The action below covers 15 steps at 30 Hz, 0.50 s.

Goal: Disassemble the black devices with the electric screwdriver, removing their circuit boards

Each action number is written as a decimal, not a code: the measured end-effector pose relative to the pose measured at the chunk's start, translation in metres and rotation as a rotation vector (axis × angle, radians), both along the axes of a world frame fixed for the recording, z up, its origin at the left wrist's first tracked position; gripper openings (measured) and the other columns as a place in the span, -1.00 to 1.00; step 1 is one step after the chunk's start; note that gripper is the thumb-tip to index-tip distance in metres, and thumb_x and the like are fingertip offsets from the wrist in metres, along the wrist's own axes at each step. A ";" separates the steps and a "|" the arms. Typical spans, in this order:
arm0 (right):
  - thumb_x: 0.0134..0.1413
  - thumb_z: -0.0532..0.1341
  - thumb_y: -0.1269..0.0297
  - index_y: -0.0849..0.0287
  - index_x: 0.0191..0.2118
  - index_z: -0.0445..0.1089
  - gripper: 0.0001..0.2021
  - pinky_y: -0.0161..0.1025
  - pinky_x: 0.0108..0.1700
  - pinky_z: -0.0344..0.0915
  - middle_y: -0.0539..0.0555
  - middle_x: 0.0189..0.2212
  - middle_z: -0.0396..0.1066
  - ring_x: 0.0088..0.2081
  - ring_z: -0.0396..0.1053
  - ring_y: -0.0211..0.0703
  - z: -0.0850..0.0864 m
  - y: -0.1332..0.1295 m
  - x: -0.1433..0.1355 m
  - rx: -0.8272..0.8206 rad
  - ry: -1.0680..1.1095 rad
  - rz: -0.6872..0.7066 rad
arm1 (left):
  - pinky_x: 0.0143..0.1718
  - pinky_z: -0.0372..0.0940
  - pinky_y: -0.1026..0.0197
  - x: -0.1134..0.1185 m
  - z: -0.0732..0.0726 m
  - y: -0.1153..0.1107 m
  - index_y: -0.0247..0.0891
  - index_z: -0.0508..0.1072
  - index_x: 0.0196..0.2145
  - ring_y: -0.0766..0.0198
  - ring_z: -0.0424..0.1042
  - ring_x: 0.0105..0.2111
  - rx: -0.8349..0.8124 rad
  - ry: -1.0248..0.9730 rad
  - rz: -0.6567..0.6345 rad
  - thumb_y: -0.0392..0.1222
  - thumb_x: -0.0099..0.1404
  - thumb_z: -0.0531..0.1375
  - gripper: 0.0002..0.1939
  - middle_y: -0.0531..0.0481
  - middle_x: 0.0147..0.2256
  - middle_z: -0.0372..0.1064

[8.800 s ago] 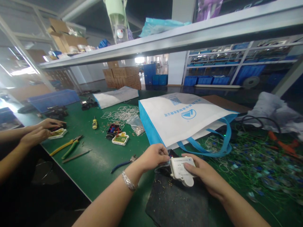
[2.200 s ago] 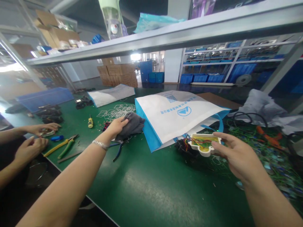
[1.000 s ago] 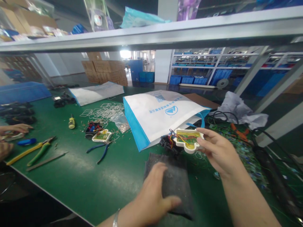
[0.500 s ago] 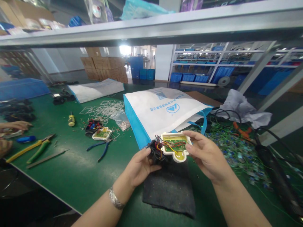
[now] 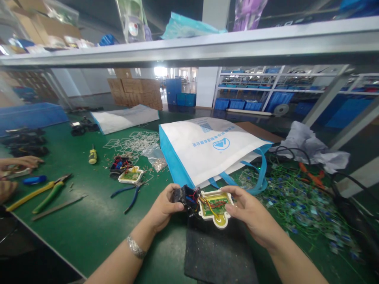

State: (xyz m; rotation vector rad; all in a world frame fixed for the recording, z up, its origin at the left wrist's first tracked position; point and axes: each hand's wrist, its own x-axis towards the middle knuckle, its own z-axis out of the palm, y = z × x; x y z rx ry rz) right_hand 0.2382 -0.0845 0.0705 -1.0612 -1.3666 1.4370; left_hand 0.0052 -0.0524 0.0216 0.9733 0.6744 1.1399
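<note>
My left hand [image 5: 166, 207] is closed around a black plastic housing [image 5: 185, 198] with a hollow inside and coloured wires. Between thumb and fingers, my right hand [image 5: 244, 209] grips the edge of a white-framed circuit board [image 5: 216, 207], green and yellow with a rounded lobe at its lower end. Red, black and yellow wires join the board to the housing. Both parts are held side by side over a dark cloth pad [image 5: 219, 250]. Beyond them lies a white and blue bag [image 5: 204, 150] with its handles toward me.
Blue-handled pliers [image 5: 133, 196], a similar opened unit [image 5: 130, 174], a yellow screwdriver [image 5: 92, 155] and larger cutters [image 5: 49, 197] lie left. Another person's hand [image 5: 25, 161] works at the far left. Green wire scraps [image 5: 308, 209] heap right. A shelf [image 5: 189, 49] spans above.
The housing has turned so its hollow inside shows more, and the left hand's grip has shifted around it. Both parts sit lower in view; the camera has tilted upward slightly.
</note>
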 end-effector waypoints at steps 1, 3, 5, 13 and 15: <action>-0.09 0.26 0.11 0.23 -0.07 0.09 -0.49 -0.25 -0.18 0.24 0.14 -0.13 0.19 -0.13 0.24 -0.05 -0.003 -0.001 0.001 -0.017 -0.011 -0.002 | -0.34 0.23 0.30 -0.001 -0.002 0.001 -0.27 0.24 -0.26 0.28 0.33 -0.35 0.006 0.009 0.009 -0.25 -0.19 0.38 -0.46 0.01 -0.33 0.32; -0.07 0.25 0.10 0.22 -0.06 0.07 -0.49 -0.26 -0.19 0.25 0.16 -0.10 0.17 -0.10 0.22 -0.04 -0.010 -0.004 0.003 -0.042 -0.026 -0.005 | -0.31 0.21 0.30 -0.003 -0.006 0.002 -0.27 0.24 -0.25 0.28 0.33 -0.33 0.026 0.030 0.023 -0.26 -0.19 0.38 -0.45 0.02 -0.33 0.32; -0.06 0.23 0.09 0.21 -0.06 0.07 -0.50 -0.26 -0.19 0.26 0.16 -0.08 0.15 -0.07 0.20 -0.03 -0.018 -0.006 0.006 -0.058 -0.042 -0.028 | -0.25 0.20 0.28 -0.005 -0.009 0.002 -0.25 0.23 -0.22 0.26 0.33 -0.28 0.054 0.072 0.024 -0.28 -0.19 0.37 -0.44 0.01 -0.27 0.32; -0.14 0.13 0.05 0.25 -0.03 0.06 -0.45 -0.19 -0.18 0.24 0.18 -0.17 0.25 -0.23 0.30 -0.05 -0.023 -0.021 0.013 -0.153 -0.401 -0.015 | 0.00 0.10 0.09 -0.009 -0.014 -0.002 -0.22 0.18 -0.26 0.15 0.19 -0.01 0.316 0.461 0.025 -0.49 -0.12 0.14 -0.58 -0.06 -0.03 0.17; -0.15 0.09 0.02 0.27 -0.04 0.08 -0.44 -0.18 -0.17 0.23 0.16 -0.27 0.30 -0.24 0.31 -0.05 -0.019 -0.025 0.022 -0.158 -0.521 -0.068 | 0.02 0.08 0.06 -0.008 -0.010 -0.005 -0.22 0.15 -0.26 0.16 0.18 0.00 0.347 0.566 0.033 -0.50 -0.13 0.07 -0.57 -0.07 -0.02 0.15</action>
